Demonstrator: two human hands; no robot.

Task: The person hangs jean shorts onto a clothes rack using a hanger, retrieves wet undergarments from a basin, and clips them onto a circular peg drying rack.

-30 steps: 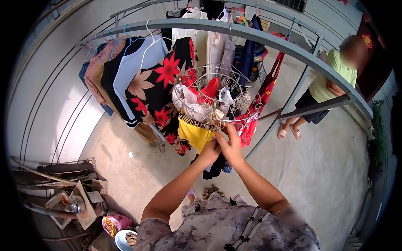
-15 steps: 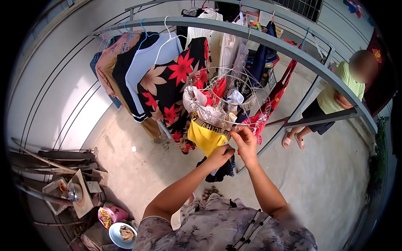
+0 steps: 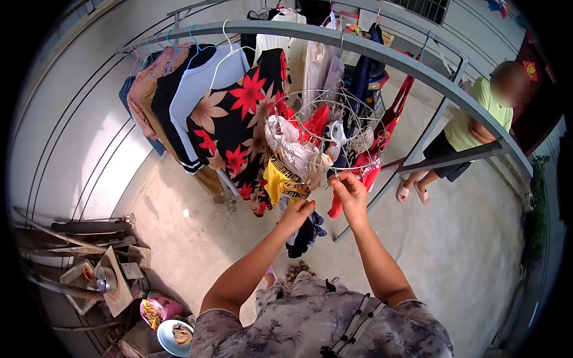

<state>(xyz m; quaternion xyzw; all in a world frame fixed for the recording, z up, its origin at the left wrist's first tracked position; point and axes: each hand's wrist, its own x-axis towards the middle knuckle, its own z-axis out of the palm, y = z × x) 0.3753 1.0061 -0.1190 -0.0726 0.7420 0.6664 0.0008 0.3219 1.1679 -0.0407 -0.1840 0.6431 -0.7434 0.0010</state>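
A round wire drying hanger (image 3: 373,143) with small clips carries several pieces of laundry in front of me. From its near side hangs a pair of yellow underpants (image 3: 278,181) with a black patterned waistband. My left hand (image 3: 295,216) is closed at the lower end of that waistband, gripping the cloth. My right hand (image 3: 351,196) pinches a small metal clip (image 3: 335,177) at the hanger's near rim. Dark cloth (image 3: 303,237) dangles below my left hand; what supports it is hidden. White cloth (image 3: 296,156) and red cloth (image 3: 316,124) also hang there.
A grey metal rack (image 3: 358,45) arches over the laundry, holding a black floral garment (image 3: 236,128) and a light blue top (image 3: 206,80). A person (image 3: 459,140) stands at the right behind the rack. Planks, a pink bag (image 3: 164,308) and a basin (image 3: 165,342) lie lower left.
The right end of the yellow underpants has come away from my right hand and sagged left. My left hand has moved left with the cloth; my right hand stays at the rim.
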